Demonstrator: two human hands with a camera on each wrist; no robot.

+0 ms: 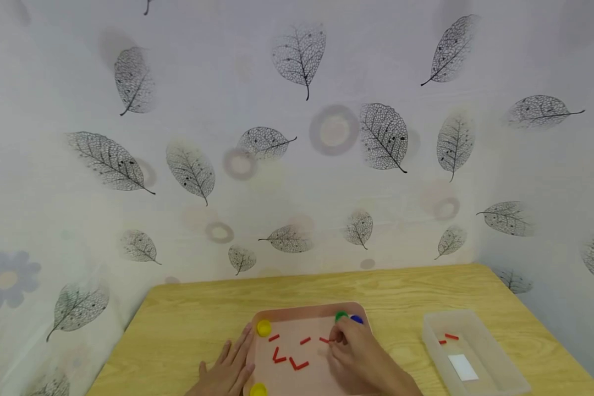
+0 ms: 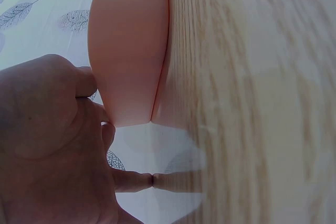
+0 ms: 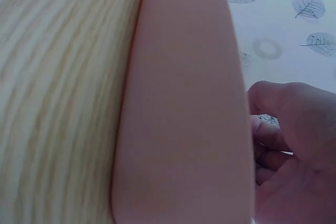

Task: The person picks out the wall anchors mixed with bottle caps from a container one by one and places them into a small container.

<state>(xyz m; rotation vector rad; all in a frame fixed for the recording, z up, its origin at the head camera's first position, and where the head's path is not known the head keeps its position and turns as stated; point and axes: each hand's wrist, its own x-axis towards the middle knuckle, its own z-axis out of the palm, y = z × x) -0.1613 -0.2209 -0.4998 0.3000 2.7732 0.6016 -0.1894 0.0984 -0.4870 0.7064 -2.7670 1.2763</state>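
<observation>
A pink tray (image 1: 307, 313) lies on the table with several short red sticks inside, some set in pairs as V shapes (image 1: 279, 356). My left hand (image 1: 227, 366) rests against the tray's left side, fingers extended; the left wrist view shows it (image 2: 58, 140) beside the tray's outer wall (image 2: 128, 51). Over the tray's right half, my right hand (image 1: 358, 352) pinches the right end of a red stick (image 1: 324, 339) between thumb and fingertips. The tray wall (image 3: 181, 103) hides those fingertips in the right wrist view. One loose stick (image 1: 304, 341) lies left of it.
Yellow round pieces sit in the tray's upper left corner (image 1: 264, 328) and lower left (image 1: 258, 390). A green one (image 1: 341, 316) and a blue one (image 1: 357, 319) are at upper right. A translucent box (image 1: 433, 352) on the right holds red sticks (image 1: 451, 336) and a white card (image 1: 462, 367).
</observation>
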